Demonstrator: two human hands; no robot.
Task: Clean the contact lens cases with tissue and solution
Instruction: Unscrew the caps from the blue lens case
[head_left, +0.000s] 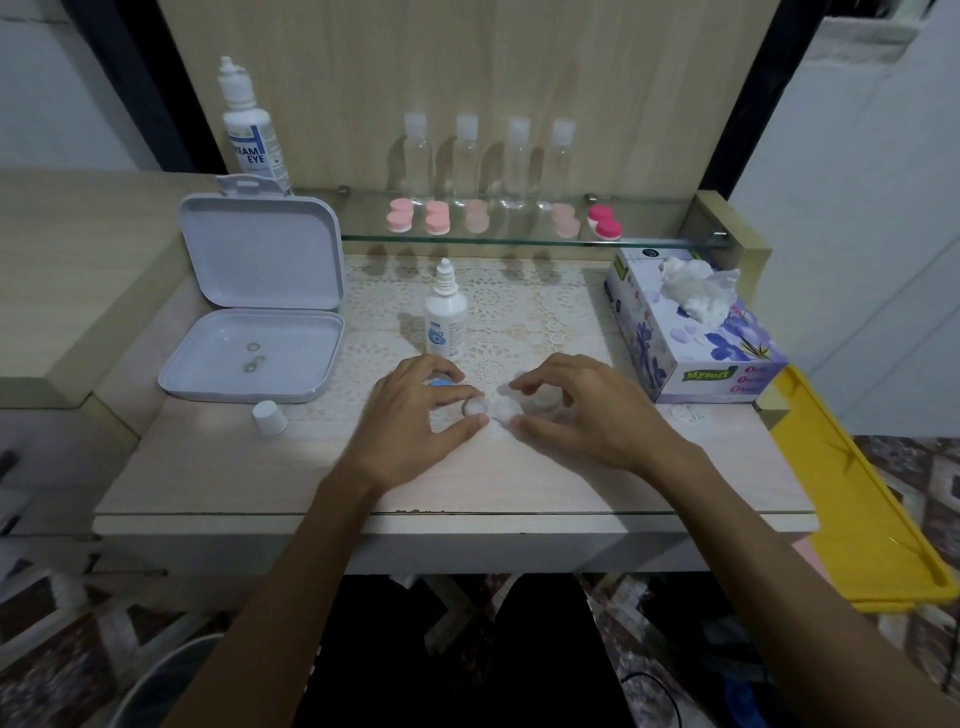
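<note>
Tissue (508, 408), wadded small, sits pinched in the fingertips of my right hand (582, 410), pressed against the lens case (474, 406) that my left hand (415, 415) pinches between thumb and forefinger near the table's (260, 478) front middle; I judge the left steadies it so the wipe can bite. Blur hides the case's shape, so I cannot tell its long axis; its pale open end seems to face right, toward the tissue. Solution bottle (445, 317) stands uncapped just behind, its cap (269, 417) lying well to the left.
</note>
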